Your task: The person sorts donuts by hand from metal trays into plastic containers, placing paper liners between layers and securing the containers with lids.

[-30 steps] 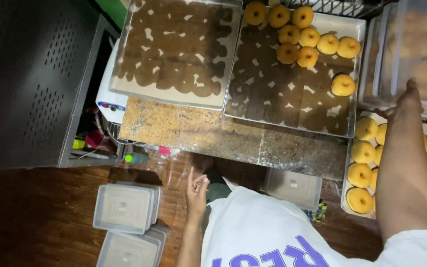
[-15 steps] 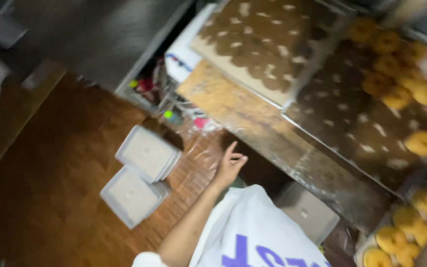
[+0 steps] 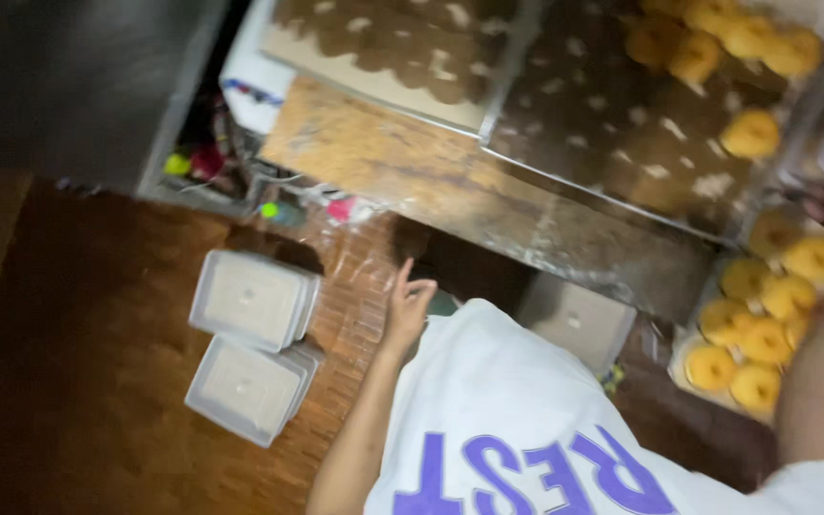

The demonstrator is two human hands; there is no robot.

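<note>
Overhead, a worn wooden table (image 3: pixel 402 162) carries two large trays: a tray (image 3: pixel 612 143) lined with greasy paper, nearly emptied apart from a few golden doughnuts (image 3: pixel 751 133) at its far end, and another tray (image 3: pixel 393 48) of brown-stained paper. Lower right, more doughnuts (image 3: pixel 765 334) crowd a smaller tray, close to the right arm, whose hand is out of view. On the wood-patterned floor, two stacks of lidded plastic containers (image 3: pixel 252 343) sit side by side, within reach below the table. Nearest them hangs the left hand (image 3: pixel 406 307), empty, fingers loosely spread, apart from the stacks.
</note>
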